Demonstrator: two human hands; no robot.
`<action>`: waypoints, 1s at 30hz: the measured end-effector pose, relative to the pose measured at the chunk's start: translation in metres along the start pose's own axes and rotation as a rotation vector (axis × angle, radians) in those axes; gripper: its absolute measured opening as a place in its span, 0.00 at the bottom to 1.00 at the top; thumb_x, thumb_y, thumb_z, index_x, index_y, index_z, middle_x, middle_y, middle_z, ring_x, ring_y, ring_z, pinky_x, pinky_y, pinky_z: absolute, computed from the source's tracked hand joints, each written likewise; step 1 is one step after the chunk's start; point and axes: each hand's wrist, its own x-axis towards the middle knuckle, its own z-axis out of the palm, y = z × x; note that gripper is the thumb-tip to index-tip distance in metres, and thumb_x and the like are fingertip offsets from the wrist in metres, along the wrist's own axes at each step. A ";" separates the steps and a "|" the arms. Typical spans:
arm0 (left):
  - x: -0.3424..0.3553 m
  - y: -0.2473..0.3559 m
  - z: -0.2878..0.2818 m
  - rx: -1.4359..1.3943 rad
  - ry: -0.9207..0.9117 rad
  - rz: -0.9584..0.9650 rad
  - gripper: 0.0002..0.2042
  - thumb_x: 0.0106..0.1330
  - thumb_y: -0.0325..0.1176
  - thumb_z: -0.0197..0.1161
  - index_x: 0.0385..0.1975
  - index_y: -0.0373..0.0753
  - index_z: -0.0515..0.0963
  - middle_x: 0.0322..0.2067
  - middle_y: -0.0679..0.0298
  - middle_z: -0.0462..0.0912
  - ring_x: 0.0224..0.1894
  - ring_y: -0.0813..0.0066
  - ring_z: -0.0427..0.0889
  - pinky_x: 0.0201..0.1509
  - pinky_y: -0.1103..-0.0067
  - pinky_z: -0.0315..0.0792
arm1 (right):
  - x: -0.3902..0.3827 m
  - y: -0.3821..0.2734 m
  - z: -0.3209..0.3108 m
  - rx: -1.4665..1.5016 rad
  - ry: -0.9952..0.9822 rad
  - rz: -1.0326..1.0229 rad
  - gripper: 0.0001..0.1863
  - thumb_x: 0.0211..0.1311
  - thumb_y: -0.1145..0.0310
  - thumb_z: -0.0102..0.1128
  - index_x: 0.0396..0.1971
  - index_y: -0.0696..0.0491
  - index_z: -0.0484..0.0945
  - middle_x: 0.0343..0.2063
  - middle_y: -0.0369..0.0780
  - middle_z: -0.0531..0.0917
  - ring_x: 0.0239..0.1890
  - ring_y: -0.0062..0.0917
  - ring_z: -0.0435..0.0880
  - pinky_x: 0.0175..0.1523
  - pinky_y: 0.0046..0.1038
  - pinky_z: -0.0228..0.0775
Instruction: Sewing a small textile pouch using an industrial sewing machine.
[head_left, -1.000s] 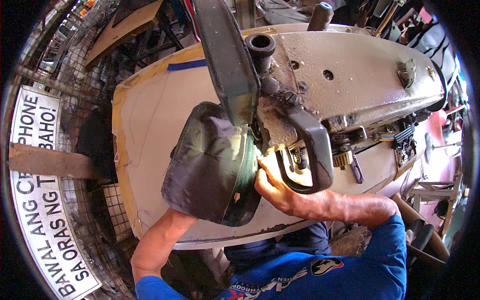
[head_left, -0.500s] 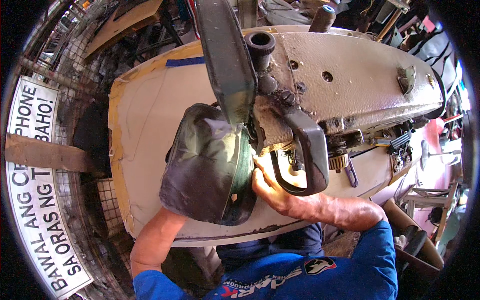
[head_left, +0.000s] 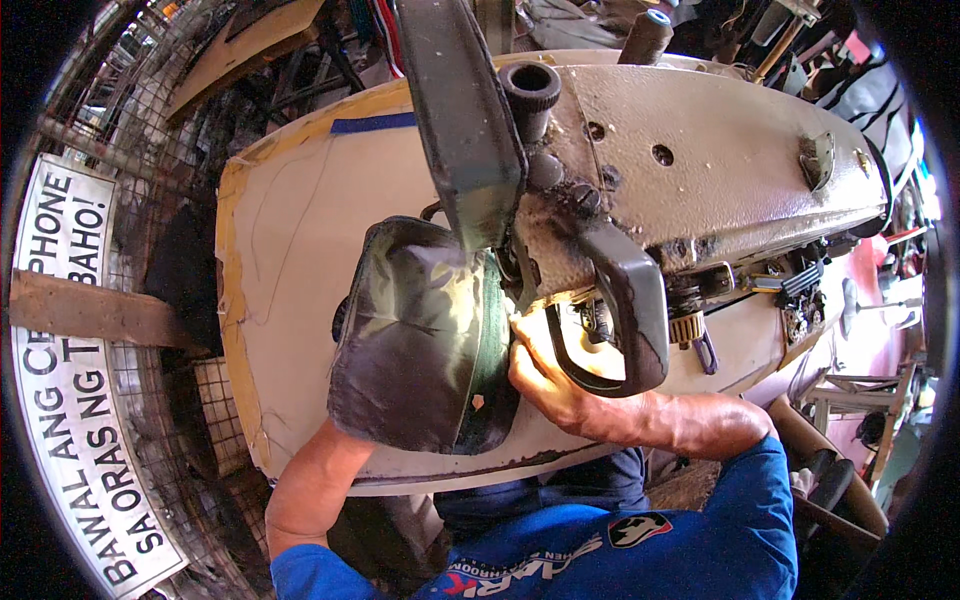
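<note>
Found the dark bag point(head_left: 405, 350) near the middle of the view, over the pale tabletop point(head_left: 280, 230) and close against the sewing machine point(head_left: 730, 140), rounded and full, with a green band point(head_left: 488, 350) down the right side and a bright patch of light at the upper right. Saw the right hand point(head_left: 548, 378) right beside that band, fingers bent and close together, tips at the bag's edge under the machine head; could not tell whether pinching the material or only pressing against it. Lost sight of the left hand altogether behind the bag, with just the left forearm point(head_left: 318, 485) running up to the lower left edge; could not tell how those fingers stood.

Met a long dark bar point(head_left: 465, 130) in the way, slanting down from the top and covering the bag's upper right corner. Met also a black loop-shaped bracket point(head_left: 640, 310), standing in front of the space just right of the right hand. Noted a ridged dark knob point(head_left: 530, 95) on the machine, a thread cone point(head_left: 648, 38) behind it, a blue strip point(head_left: 372, 123) toward the table's far side and yellowish tape point(head_left: 235, 340) along the left edge. Spotted a small purplish tool point(head_left: 707, 353) to the right, past the bracket. Made out, at far left, wire mesh point(head_left: 218, 400) and a wooden bar point(head_left: 95, 305) crossing a white sign point(head_left: 75, 400)
</note>
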 end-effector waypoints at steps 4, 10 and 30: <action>-0.006 -0.004 -0.001 -0.024 -0.008 -0.006 0.28 0.69 0.34 0.59 0.68 0.36 0.61 0.59 0.54 0.72 0.58 0.60 0.73 0.65 0.68 0.66 | 0.004 -0.003 -0.010 -0.008 -0.022 0.032 0.21 0.57 0.68 0.53 0.50 0.61 0.72 0.45 0.52 0.79 0.32 0.34 0.84 0.33 0.34 0.79; -0.008 -0.003 0.005 -0.055 -0.018 -0.011 0.28 0.69 0.34 0.59 0.68 0.36 0.61 0.59 0.54 0.72 0.59 0.60 0.72 0.66 0.69 0.66 | 0.004 0.002 -0.012 0.086 0.022 0.018 0.20 0.55 0.69 0.54 0.48 0.61 0.73 0.37 0.45 0.80 0.32 0.34 0.84 0.36 0.33 0.79; -0.020 -0.015 0.013 -0.175 0.023 -0.037 0.28 0.70 0.35 0.58 0.68 0.36 0.60 0.60 0.55 0.71 0.60 0.62 0.71 0.67 0.69 0.65 | -0.003 -0.002 -0.004 0.049 -0.114 0.051 0.21 0.59 0.66 0.54 0.51 0.59 0.73 0.54 0.55 0.75 0.49 0.35 0.82 0.32 0.30 0.81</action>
